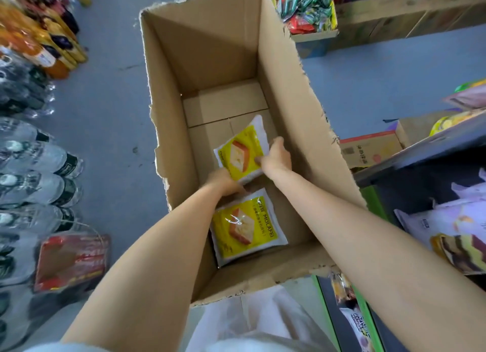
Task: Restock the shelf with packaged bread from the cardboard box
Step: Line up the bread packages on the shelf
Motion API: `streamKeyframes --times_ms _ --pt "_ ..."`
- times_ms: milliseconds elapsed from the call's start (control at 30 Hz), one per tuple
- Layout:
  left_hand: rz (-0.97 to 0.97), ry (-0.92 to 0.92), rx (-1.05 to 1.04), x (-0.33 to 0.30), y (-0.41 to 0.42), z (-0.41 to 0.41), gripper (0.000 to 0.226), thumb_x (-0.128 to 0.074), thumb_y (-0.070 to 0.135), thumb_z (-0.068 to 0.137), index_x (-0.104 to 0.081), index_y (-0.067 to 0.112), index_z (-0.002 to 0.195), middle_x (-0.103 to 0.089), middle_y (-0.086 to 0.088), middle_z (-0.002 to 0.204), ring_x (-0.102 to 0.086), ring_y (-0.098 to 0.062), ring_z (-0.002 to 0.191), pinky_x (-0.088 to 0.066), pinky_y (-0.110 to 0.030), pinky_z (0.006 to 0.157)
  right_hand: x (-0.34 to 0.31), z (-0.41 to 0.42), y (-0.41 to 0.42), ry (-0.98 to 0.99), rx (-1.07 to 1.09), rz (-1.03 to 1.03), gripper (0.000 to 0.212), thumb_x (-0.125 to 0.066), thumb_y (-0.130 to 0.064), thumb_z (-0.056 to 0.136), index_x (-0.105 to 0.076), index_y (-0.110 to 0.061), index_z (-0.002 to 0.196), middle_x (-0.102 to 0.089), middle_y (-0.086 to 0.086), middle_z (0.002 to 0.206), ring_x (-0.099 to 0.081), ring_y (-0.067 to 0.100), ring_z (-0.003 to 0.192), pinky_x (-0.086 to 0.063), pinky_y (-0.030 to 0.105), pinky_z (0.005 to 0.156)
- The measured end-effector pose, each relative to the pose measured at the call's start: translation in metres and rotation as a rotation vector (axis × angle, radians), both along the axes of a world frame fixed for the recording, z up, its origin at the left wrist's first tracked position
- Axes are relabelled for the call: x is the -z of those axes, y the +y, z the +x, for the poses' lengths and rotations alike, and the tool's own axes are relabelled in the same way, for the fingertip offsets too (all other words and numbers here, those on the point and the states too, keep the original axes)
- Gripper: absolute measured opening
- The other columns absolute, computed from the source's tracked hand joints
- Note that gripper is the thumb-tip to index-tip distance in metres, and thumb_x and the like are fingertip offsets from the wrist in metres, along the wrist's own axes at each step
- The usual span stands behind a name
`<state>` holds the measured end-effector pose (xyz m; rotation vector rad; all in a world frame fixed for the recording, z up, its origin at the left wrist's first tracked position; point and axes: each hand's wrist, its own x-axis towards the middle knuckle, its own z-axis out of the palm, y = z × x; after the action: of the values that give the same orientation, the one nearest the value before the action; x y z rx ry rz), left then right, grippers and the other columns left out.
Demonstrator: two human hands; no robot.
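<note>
The left hand (223, 182) grips the near corner of a yellow bread packet (243, 151), fingers curled under it; the right hand (276, 157) pinches its far edge, deep inside the cardboard box (289, 70). Lifting well probably means raising both hands evenly, keeping the packet flat and clear of the box walls. Just nearer than the grip lies a second packet (247, 226). Right of the grip, the shelf (426, 151) is cut off; the left fingertips are hidden under the packet

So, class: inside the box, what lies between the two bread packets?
The left hand, gripping the upper bread packet above the lower bread packet; head view.
</note>
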<state>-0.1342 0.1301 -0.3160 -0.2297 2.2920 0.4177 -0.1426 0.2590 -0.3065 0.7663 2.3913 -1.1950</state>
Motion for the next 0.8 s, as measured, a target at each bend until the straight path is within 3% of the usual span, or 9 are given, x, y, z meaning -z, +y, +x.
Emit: streamKeyframes --times_ms 133,233,300,433,533,633,733,800 --pt "-0.075 -0.271 0.205 0.004 0.0 0.025 0.077 -0.079 0.048 0.067 -0.048 0.015 0.13 -0.054 -0.004 0.133 -0.056 -0.027 0.116 -0.047 -0.033 0.086 -0.034 0.003 0.001 0.313 -0.362 0.431 0.031 -0.058 -0.011 0.087 -0.051 -0.01 0.117 -0.056 0.012 0.118 -0.05 0.032 0.111 -0.043 0.037 0.084" --pt "-0.054 -0.211 0.229 0.009 0.004 0.031 0.069 -0.079 0.041 0.071 -0.051 0.014 0.129 -0.056 -0.007 0.131 -0.056 -0.027 0.116 -0.048 -0.035 0.09 -0.045 0.01 0.01 0.355 -0.409 0.432 0.027 -0.051 -0.004 0.091 -0.054 -0.012 0.117 -0.052 0.013 0.115 -0.053 0.032 0.101 -0.042 0.034 0.074" --pt "-0.066 -0.165 0.284 0.007 0.009 0.033 0.063 -0.074 0.039 0.077 -0.053 0.011 0.129 -0.056 -0.01 0.132 -0.055 -0.027 0.117 -0.047 -0.034 0.092 -0.056 0.018 0.016 0.375 -0.459 0.45 0.026 -0.051 -0.01 0.093 -0.055 -0.014 0.118 -0.054 0.012 0.113 -0.057 0.031 0.095 -0.045 0.034 0.069" --pt "0.049 -0.111 0.315 0.0 0.015 0.04 0.057 -0.067 0.03 0.086 -0.046 0.007 0.133 -0.051 -0.012 0.136 -0.051 -0.029 0.122 -0.043 -0.034 0.095 -0.086 0.039 0.021 0.472 -0.507 0.543 0.026 -0.053 -0.02 0.094 -0.053 -0.018 0.12 -0.056 0.006 0.114 -0.058 0.029 0.098 -0.051 0.04 0.074" --pt "0.193 0.105 0.196 -0.028 0.022 0.041 0.046 -0.065 0.023 0.087 -0.05 0.003 0.126 -0.055 -0.017 0.13 -0.053 -0.031 0.118 -0.043 -0.034 0.089 -0.11 0.052 0.023 0.59 -0.401 0.583 0.031 -0.055 -0.017 0.092 -0.053 -0.019 0.123 -0.057 0.003 0.12 -0.055 0.025 0.108 -0.045 0.037 0.08" --pt "0.223 0.332 0.017 -0.072 0.023 0.044 0.039 -0.063 0.022 0.087 -0.049 0.003 0.118 -0.057 -0.019 0.121 -0.054 -0.034 0.112 -0.039 -0.033 0.077 -0.135 0.064 0.02 0.69 -0.126 0.412 0.033 -0.061 -0.012 0.088 -0.055 -0.014 0.121 -0.06 0.008 0.117 -0.055 0.029 0.108 -0.043 0.037 0.085" --pt "0.232 0.449 -0.156 -0.113 0.013 0.058 0.043 -0.056 0.024 0.087 -0.042 0.004 0.122 -0.053 -0.019 0.127 -0.051 -0.037 0.118 -0.041 -0.039 0.088 -0.162 0.086 0.026 0.792 0.158 0.232 0.016 -0.063 -0.016 0.087 -0.058 -0.011 0.101 -0.063 -0.002 0.087 -0.054 0.027 0.088 -0.035 0.03 0.073" --pt "0.329 0.528 -0.292 -0.137 0.008 0.068 0.045 -0.053 0.023 0.089 -0.038 0.001 0.125 -0.051 -0.02 0.13 -0.049 -0.038 0.121 -0.04 -0.041 0.094 -0.18 0.112 0.03 0.833 0.338 0.116 0.014 -0.062 -0.022 0.089 -0.052 -0.013 0.088 -0.046 -0.013 0.069 -0.044 0.019 0.078 -0.029 0.027 0.067"
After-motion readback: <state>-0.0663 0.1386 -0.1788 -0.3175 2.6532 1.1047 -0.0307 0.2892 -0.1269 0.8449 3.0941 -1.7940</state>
